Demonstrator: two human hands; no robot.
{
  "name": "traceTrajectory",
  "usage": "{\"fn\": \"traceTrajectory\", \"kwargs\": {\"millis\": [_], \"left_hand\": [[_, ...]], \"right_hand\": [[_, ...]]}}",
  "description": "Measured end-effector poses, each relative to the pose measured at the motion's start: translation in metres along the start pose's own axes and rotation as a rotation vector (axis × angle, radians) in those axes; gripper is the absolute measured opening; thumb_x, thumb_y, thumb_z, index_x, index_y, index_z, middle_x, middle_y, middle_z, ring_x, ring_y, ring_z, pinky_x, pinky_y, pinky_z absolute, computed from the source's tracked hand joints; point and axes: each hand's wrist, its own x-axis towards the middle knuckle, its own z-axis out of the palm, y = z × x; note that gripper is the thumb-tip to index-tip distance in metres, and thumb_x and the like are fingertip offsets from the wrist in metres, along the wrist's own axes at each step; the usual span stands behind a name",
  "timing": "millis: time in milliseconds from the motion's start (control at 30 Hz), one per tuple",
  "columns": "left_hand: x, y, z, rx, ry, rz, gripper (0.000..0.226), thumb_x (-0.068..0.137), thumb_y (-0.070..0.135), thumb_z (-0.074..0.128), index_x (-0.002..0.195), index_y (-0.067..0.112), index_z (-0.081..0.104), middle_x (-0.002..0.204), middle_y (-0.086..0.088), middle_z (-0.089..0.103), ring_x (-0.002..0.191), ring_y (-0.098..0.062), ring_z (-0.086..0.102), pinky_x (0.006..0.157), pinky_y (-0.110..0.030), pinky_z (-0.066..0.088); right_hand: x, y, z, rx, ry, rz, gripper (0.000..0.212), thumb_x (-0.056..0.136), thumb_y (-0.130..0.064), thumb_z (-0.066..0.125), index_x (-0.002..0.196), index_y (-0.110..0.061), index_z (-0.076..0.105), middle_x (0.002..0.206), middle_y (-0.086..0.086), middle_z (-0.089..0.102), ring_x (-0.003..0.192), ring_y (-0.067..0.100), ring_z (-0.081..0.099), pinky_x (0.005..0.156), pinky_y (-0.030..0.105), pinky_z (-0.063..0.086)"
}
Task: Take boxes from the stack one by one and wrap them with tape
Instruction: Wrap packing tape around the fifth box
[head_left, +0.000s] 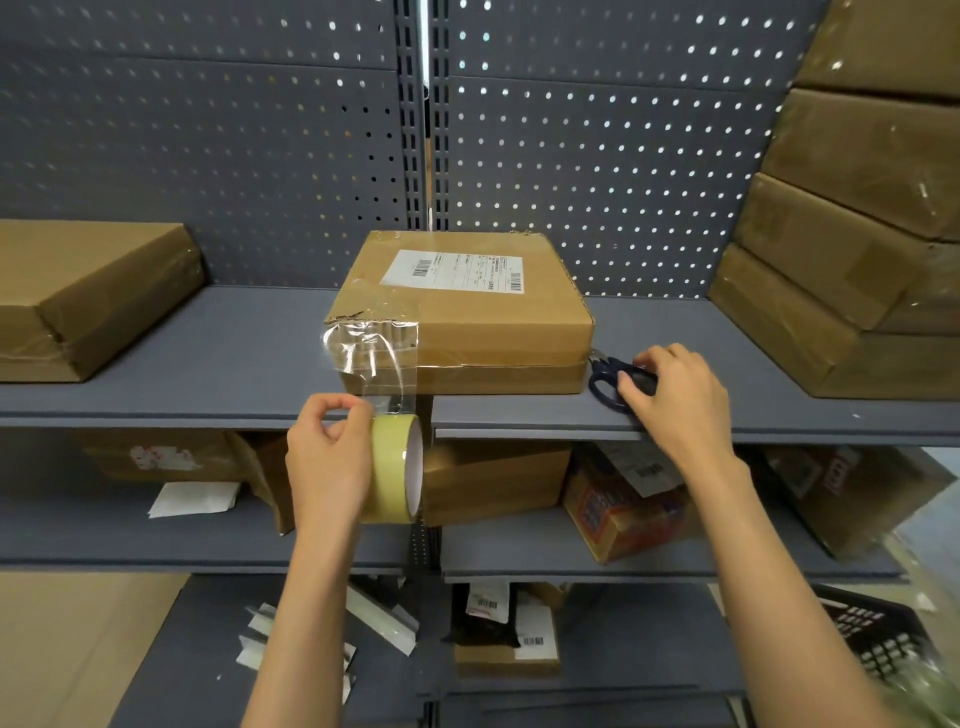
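Two hands: both at the front edge of the grey shelf (218, 358), left on tape, right on scissors.
Left hand (330, 457): fingers wrapped round the yellowish tape roll (396, 467), held on edge just below the shelf lip; thumb and forefinger pinch near the top of the roll.
Tape strip (371, 358): clear, wrinkled — runs up from the roll to the near left corner of the box, stuck on its front face and top.
Right hand (675, 395): fingers curled over the dark-handled scissors (610, 379), which lie on the shelf touching the box's right front corner; grasping them.
Box (462, 312): flat brown carton, middle of the shelf, white shipping label (454, 271) on top.
Left of shelf: one tape-wrapped brown box (88, 296), well apart from the centre box.
Right of shelf: stack of brown boxes (852, 249), leaning — rises out of view.
Lower shelves: assorted cartons, paper scraps, a dark parcel; details blurred.
Behind: grey pegboard (597, 156) back panel.
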Motion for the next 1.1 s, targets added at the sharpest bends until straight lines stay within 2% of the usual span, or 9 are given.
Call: {"fn": "traceTrajectory", "kwargs": {"millis": [200, 400, 533, 633, 733, 833, 967, 1033, 1100], "left_hand": [[-0.001, 0.001, 0.001, -0.005, 0.008, -0.009, 0.009, 0.095, 0.018, 0.055, 0.101, 0.014, 0.059, 0.066, 0.002, 0.046, 0.061, -0.008, 0.041, 0.057, -0.025, 0.034], [-0.001, -0.001, 0.002, -0.01, 0.008, -0.006, 0.008, 0.094, 0.018, 0.055, 0.1, 0.015, 0.059, 0.066, 0.003, 0.046, 0.061, -0.009, 0.041, 0.058, -0.027, 0.034], [-0.001, -0.001, 0.002, -0.011, 0.006, -0.004, 0.006, 0.094, 0.018, 0.055, 0.099, 0.016, 0.058, 0.067, 0.003, 0.046, 0.062, -0.009, 0.042, 0.059, -0.028, 0.035], [0.0, -0.002, 0.002, -0.008, 0.007, 0.002, 0.004, 0.095, 0.018, 0.054, 0.097, 0.016, 0.058, 0.065, 0.002, 0.045, 0.06, -0.01, 0.04, 0.058, -0.028, 0.034], [0.0, -0.002, 0.002, -0.004, 0.005, 0.007, 0.003, 0.095, 0.018, 0.054, 0.096, 0.017, 0.058, 0.064, 0.002, 0.045, 0.059, -0.009, 0.04, 0.058, -0.027, 0.034], [0.001, -0.003, 0.002, 0.0, 0.013, 0.006, 0.006, 0.095, 0.018, 0.054, 0.098, 0.015, 0.058, 0.065, 0.002, 0.046, 0.06, -0.009, 0.041, 0.056, -0.025, 0.033], [0.002, -0.005, 0.002, 0.003, 0.016, 0.001, 0.013, 0.094, 0.019, 0.055, 0.104, 0.012, 0.061, 0.07, 0.002, 0.051, 0.066, -0.007, 0.045, 0.059, -0.025, 0.035], [0.002, -0.005, 0.002, -0.004, 0.016, -0.001, 0.014, 0.094, 0.019, 0.055, 0.104, 0.012, 0.062, 0.07, 0.002, 0.051, 0.066, -0.007, 0.046, 0.059, -0.024, 0.035], [0.002, -0.006, 0.001, -0.009, 0.019, -0.005, 0.013, 0.094, 0.018, 0.055, 0.103, 0.012, 0.062, 0.068, 0.002, 0.05, 0.064, -0.007, 0.045, 0.059, -0.024, 0.035]], "right_hand": [[0.007, -0.008, 0.001, -0.009, -0.132, 0.022, 0.037, 0.09, -0.035, 0.061, 0.108, -0.002, 0.062, 0.104, 0.014, 0.058, 0.098, 0.029, 0.052, 0.071, 0.032, 0.037], [0.013, -0.014, -0.002, -0.032, -0.199, 0.063, 0.036, 0.089, -0.034, 0.062, 0.095, 0.002, 0.061, 0.089, 0.011, 0.048, 0.081, 0.025, 0.046, 0.065, 0.031, 0.034], [0.019, -0.022, -0.004, -0.054, -0.272, 0.101, 0.027, 0.091, -0.027, 0.06, 0.089, 0.0, 0.057, 0.094, 0.018, 0.059, 0.075, 0.026, 0.047, 0.063, 0.032, 0.037], [0.02, -0.026, -0.004, -0.049, -0.31, 0.119, 0.021, 0.093, -0.022, 0.057, 0.088, -0.002, 0.053, 0.098, 0.02, 0.06, 0.077, 0.029, 0.051, 0.063, 0.032, 0.037], [0.017, -0.024, -0.004, -0.02, -0.25, 0.142, 0.027, 0.096, -0.019, 0.052, 0.106, 0.006, 0.052, 0.111, 0.024, 0.052, 0.093, 0.038, 0.054, 0.068, 0.034, 0.034], [0.017, -0.024, -0.014, 0.064, -0.121, 0.184, 0.032, 0.098, -0.02, 0.048, 0.115, 0.008, 0.047, 0.116, 0.025, 0.047, 0.099, 0.043, 0.051, 0.07, 0.036, 0.032], [0.022, -0.037, -0.039, 0.25, 0.1, 0.096, 0.034, 0.094, -0.024, 0.056, 0.115, 0.002, 0.051, 0.115, 0.017, 0.049, 0.091, 0.027, 0.048, 0.073, 0.033, 0.035], [0.022, -0.046, -0.047, 0.329, 0.132, -0.006, 0.033, 0.089, -0.026, 0.063, 0.112, -0.004, 0.054, 0.111, 0.011, 0.052, 0.089, 0.019, 0.047, 0.074, 0.032, 0.039], [0.019, -0.057, -0.049, 0.41, 0.119, -0.103, 0.031, 0.085, -0.029, 0.068, 0.107, -0.009, 0.057, 0.104, 0.006, 0.057, 0.088, 0.017, 0.053, 0.074, 0.03, 0.046]]}}
